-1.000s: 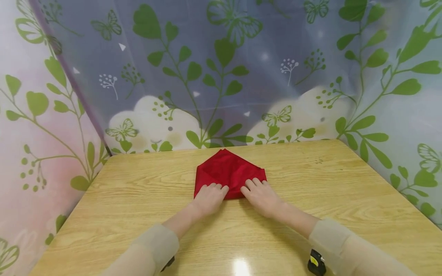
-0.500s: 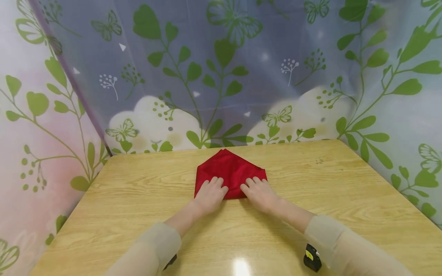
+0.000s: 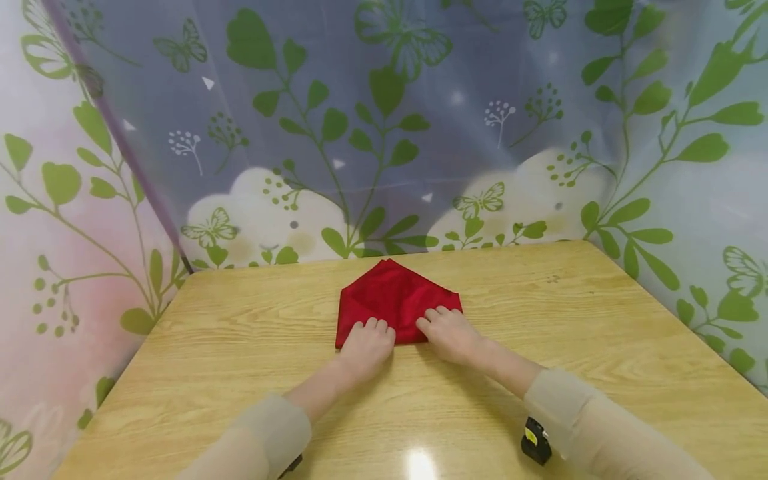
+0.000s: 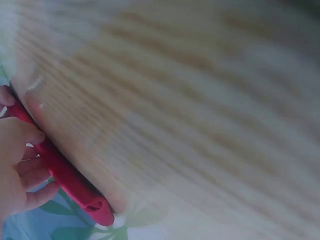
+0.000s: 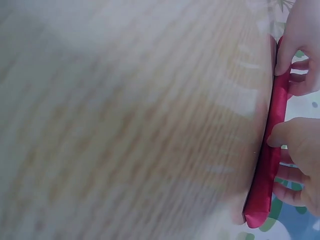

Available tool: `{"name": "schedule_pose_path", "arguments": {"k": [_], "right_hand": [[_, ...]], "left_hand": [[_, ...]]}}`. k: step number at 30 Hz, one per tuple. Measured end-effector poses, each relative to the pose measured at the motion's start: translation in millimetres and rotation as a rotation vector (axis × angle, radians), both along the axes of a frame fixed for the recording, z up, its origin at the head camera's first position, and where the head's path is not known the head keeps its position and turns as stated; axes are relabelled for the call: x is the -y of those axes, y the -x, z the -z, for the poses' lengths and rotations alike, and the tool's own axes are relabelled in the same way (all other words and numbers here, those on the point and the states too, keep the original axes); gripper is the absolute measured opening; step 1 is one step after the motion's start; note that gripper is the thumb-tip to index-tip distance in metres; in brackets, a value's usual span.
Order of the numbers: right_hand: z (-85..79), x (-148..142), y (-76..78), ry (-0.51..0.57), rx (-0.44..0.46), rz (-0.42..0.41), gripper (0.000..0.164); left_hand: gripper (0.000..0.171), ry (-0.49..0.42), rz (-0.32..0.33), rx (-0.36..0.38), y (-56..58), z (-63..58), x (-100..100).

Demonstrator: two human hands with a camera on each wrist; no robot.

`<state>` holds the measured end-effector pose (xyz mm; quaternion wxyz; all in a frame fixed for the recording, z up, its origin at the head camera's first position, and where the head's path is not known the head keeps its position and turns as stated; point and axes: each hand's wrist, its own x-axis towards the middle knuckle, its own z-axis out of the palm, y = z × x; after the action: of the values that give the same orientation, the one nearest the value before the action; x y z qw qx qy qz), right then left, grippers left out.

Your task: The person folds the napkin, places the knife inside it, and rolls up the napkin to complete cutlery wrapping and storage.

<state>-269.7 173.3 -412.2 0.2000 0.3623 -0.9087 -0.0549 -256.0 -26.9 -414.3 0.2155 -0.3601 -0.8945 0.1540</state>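
A red cloth (image 3: 396,293) lies folded on the wooden table, its far edge coming to a blunt point. Its near edge looks like a thick rolled band in the left wrist view, where the cloth (image 4: 65,170) shows a coiled end. My left hand (image 3: 367,343) grips the left part of this edge, thumb on the near side and fingers over the top. To its right, my right hand (image 3: 450,335) pinches the same edge in a similar way. Both hands (image 5: 302,155) appear along the red roll (image 5: 270,160) in the right wrist view. The fingertips are partly hidden in the head view.
The wood-grain table (image 3: 240,333) extends on both sides of the cloth. A patterned fabric backdrop (image 3: 384,133) with leaves and butterflies stands behind and beside it. A black device (image 3: 536,441) sits beneath the right sleeve.
My left fingers reached farther over the cloth half a second ago and have since drawn back toward the near edge. The right forearm has shifted slightly left. The cloth's outline stays nearly the same.
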Motion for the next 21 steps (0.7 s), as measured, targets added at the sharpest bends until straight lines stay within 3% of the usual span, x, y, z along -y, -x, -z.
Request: {"name": "schedule_pose_path", "arguments": {"k": [6,12,21], "right_hand": [[-1.4,0,0.3,0.002,0.072,0.011,0.01],[-1.3,3,-0.3,0.002,0.067,0.034,0.011],[-0.9,7,1.4,0.013,0.068,0.072,0.01]], "left_hand": [[0.011,0.0,0.014,-0.038,4.3,4.2,-3],[0.012,0.031,0.007,-0.004,9.7,1.6,-2],[0.01,0.002,0.027,0.052,15.6,-3.0,-1]]}}
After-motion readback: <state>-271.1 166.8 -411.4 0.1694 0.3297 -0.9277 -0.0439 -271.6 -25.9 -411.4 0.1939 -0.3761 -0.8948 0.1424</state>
